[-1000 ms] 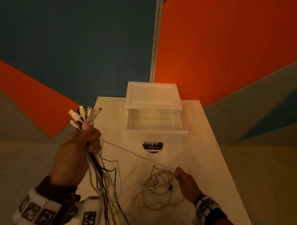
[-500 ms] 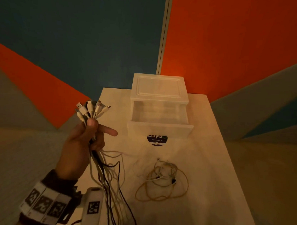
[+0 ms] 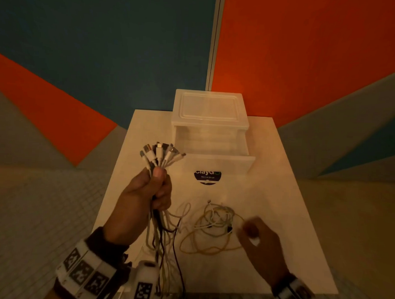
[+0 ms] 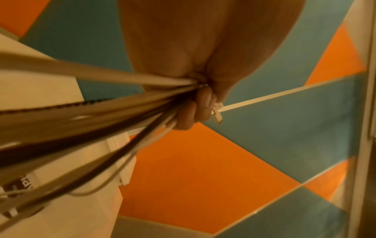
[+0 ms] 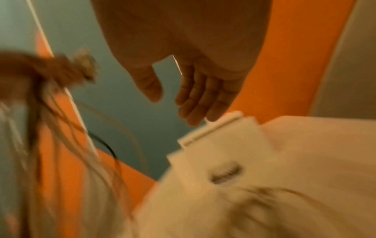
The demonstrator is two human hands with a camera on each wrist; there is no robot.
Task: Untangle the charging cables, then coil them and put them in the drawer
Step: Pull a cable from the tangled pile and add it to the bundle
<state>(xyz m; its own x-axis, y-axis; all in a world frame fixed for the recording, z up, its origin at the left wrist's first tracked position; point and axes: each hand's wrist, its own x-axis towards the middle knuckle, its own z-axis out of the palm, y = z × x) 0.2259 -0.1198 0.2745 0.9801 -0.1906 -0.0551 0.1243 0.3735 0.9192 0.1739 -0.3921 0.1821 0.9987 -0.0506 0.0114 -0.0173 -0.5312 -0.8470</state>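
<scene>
My left hand (image 3: 154, 190) is raised over the table's left side and grips a bundle of cables (image 3: 161, 153); several white plug ends fan out above my fist, and white and dark cords hang down below it. In the left wrist view the cords (image 4: 105, 103) run out of my curled fingers (image 4: 203, 103). A loose tangle of white and yellowish cables (image 3: 214, 226) lies on the table. My right hand (image 3: 254, 232) hovers, blurred, just right of the tangle; the right wrist view shows its fingers (image 5: 201, 96) straight and holding nothing. The white plastic drawer (image 3: 214, 154) stands pulled out.
The drawer sits in a small white plastic box (image 3: 209, 109) at the back of the white table (image 3: 290, 219). A dark round sticker (image 3: 207, 176) lies in front of the drawer. Orange, teal and grey wall panels rise behind; the floor drops away on both sides.
My right hand left the view, then came back in beside the tangle on the table. My left hand moved right with the bundle, toward the drawer, and its forefinger curled back in.
</scene>
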